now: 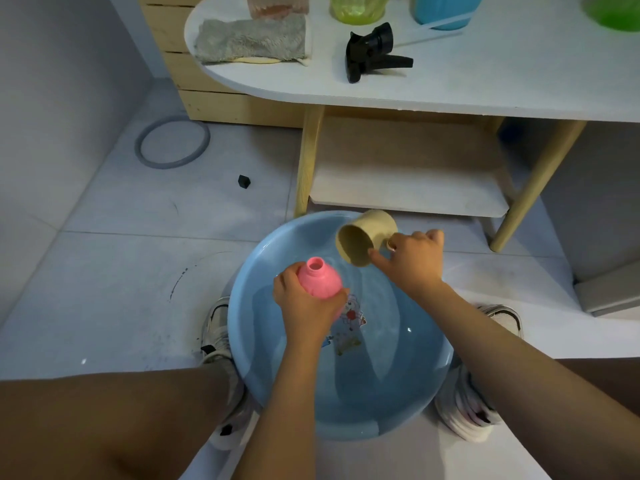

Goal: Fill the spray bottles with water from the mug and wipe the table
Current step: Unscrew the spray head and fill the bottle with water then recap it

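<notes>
My left hand [304, 303] grips a pink spray bottle [318, 278] with no cap, its open neck pointing up and away, over a blue basin [398, 403] of water on the floor. My right hand [412, 261] holds a beige mug [363, 237] by its handle. The mug is tipped on its side, its mouth facing the pink bottle, a little to the right of the bottle's neck. On the white table [485, 81] lie a black spray head [374, 51] and a grey cloth [249, 39]. Yellow [356, 8], blue [446, 10] and green [613, 12] bottles stand at the back.
The table's wooden legs [308, 161] and lower shelf [408, 181] stand just beyond the basin. A grey ring [173, 143] and a small black cap [244, 181] lie on the tiled floor to the left. My shoes flank the basin. A wooden crate [207, 98] stands behind the table.
</notes>
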{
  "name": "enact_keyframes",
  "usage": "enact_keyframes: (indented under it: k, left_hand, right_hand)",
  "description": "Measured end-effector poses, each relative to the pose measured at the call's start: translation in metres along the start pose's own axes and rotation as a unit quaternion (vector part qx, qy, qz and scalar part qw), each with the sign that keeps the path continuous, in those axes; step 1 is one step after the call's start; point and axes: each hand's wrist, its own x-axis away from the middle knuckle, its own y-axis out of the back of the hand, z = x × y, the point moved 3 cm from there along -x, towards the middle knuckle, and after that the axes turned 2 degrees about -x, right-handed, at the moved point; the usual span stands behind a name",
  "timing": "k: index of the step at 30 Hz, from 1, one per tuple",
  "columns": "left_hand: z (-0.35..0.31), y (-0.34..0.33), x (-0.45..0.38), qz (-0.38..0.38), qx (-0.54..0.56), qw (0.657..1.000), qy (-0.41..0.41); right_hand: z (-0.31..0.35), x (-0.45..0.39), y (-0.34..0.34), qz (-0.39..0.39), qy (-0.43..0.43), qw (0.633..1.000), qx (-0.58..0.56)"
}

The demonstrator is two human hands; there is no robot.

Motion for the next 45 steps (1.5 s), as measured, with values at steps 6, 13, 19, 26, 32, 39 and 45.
enact_keyframes:
  k: [6,13,19,26,32,39,45]
  left_hand:
    - [0.012,0.010,0.000,-0.006,0.032,0.999,0.021]
    - [0.024,0.016,-0.002,-0.028,0.041,0.999,0.021]
    - [0.028,0.017,-0.001,-0.055,0.045,0.997,0.005]
    - [0.028,0.016,0.000,-0.058,0.038,0.998,-0.009]
    - [0.022,0.012,0.002,-0.047,0.019,0.999,-0.017]
    - [0.014,0.001,0.005,-0.023,0.000,0.999,-0.025]
    - [0.004,-0.003,0.004,-0.016,0.009,0.999,-0.040]
  right_hand:
    - [0.007,0.030,-0.048,0.145,0.036,0.969,0.196]
    - [0.014,0.051,-0.079,0.217,0.113,0.941,0.232]
    - [0.016,0.039,-0.064,0.276,0.034,0.949,0.148]
    - [-0.022,0.030,-0.067,0.296,-0.281,0.853,-0.325]
    - [-0.020,0.017,-0.041,0.236,-0.284,0.816,-0.444]
    - [0.000,-0.005,0.001,0.141,-0.180,0.873,-0.430]
    - [0.018,-0.007,0.033,0.057,-0.080,0.936,-0.337]
